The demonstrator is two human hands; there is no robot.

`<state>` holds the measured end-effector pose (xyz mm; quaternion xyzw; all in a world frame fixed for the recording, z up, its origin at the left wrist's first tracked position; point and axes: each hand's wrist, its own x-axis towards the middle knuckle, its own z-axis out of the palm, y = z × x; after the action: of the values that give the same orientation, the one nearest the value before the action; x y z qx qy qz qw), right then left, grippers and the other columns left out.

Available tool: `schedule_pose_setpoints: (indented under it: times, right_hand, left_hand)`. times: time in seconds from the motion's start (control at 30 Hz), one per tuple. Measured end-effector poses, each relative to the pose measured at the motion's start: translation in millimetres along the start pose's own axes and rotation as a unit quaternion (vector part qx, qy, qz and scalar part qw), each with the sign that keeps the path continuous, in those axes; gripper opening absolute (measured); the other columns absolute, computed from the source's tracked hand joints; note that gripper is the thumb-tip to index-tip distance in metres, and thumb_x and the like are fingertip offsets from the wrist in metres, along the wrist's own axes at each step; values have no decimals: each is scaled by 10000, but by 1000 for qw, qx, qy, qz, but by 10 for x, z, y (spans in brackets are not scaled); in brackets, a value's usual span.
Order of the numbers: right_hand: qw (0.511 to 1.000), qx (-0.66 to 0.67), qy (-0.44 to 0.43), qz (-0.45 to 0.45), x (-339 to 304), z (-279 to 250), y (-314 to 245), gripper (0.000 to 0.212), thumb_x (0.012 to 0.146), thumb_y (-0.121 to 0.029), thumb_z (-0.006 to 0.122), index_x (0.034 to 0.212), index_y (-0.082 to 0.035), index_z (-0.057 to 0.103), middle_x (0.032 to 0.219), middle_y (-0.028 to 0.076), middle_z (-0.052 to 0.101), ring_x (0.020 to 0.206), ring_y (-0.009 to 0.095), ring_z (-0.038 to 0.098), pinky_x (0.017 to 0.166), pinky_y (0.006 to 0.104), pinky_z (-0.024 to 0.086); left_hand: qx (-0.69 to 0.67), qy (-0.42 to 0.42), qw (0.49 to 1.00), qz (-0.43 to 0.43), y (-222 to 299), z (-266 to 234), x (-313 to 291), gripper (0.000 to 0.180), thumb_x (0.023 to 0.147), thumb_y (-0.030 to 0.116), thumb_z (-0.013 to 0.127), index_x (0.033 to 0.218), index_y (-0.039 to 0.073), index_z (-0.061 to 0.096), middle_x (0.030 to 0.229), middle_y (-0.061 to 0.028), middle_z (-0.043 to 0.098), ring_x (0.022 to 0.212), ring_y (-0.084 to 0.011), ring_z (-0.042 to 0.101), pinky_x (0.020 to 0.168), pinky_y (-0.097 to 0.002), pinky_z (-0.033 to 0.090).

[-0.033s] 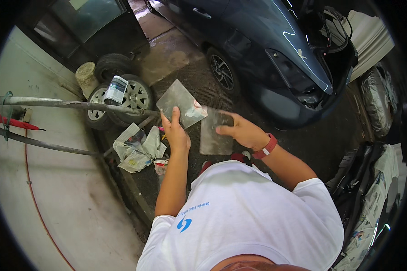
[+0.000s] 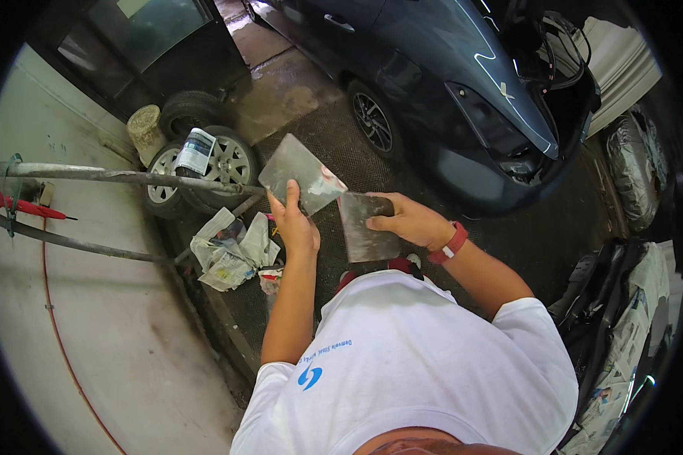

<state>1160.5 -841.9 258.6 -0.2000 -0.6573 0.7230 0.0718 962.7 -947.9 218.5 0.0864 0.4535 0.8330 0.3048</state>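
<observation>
My left hand is closed on a square, flat grey plate, with the thumb lying along its top. A smear of pinkish-white paste sits near the plate's right corner. In my right hand, pinched between thumb and fingers, is a second grey rectangular plate with dull, streaky marks and a dark strip under the fingers. Its upper left corner is at the right corner of the first plate; whether they touch I cannot tell. Both plates are held in front of my body, above the floor.
A dark blue car with its front end partly opened stands ahead to the right. Wheels and a dirty bucket are at the left. Crumpled newspaper lies below a metal bar. Newspaper-covered parts stand at the right.
The plate in my right hand, blurred before, now shows sharply and has moved slightly right. My left hand's plate has shifted a little to the left.
</observation>
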Motion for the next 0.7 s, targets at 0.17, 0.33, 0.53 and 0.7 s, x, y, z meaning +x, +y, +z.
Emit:
schedule_pose_setpoints:
  times: [0.17, 0.33, 0.53, 0.7]
  right_hand:
    - [969, 208, 128, -33, 53, -484, -92, 489, 932, -117, 774, 1358, 24, 579, 1222, 63, 694, 1177, 116, 619, 1040, 285, 474]
    - [991, 108, 73, 8, 61, -492, 241, 507, 929, -59, 753, 1396, -32, 559, 1241, 44, 678, 1131, 105, 621, 1048, 297, 470]
    - [805, -468, 259, -257, 204, 13, -308, 599, 804, 99, 601, 1362, -115, 642, 1209, 105, 676, 1182, 303, 634, 1074, 372, 474]
    - [741, -636, 82, -200, 57, 296, -18, 563, 824, 41, 618, 1309, -232, 702, 1402, 47, 625, 1439, 294, 459, 1195, 691, 262]
  left_hand:
    - [-6, -155, 968, -195, 54, -235, 2, 499, 1009, 152, 652, 1471, 44, 499, 1329, -114, 648, 1180, -238, 671, 1018, -397, 543]
    - [-106, -170, 953, -225, 102, -237, -108, 489, 1017, 171, 646, 1472, 65, 500, 1307, -89, 664, 1129, -219, 695, 925, -376, 593]
    - [65, -167, 977, -116, 58, -142, -157, 520, 1037, 226, 656, 1493, 55, 473, 1329, -84, 627, 1155, -173, 625, 1000, -343, 507]
    - [188, -70, 978, 55, -168, -288, -55, 507, 1056, 194, 619, 1502, 19, 450, 1356, -120, 604, 1206, -190, 578, 1058, -316, 442]
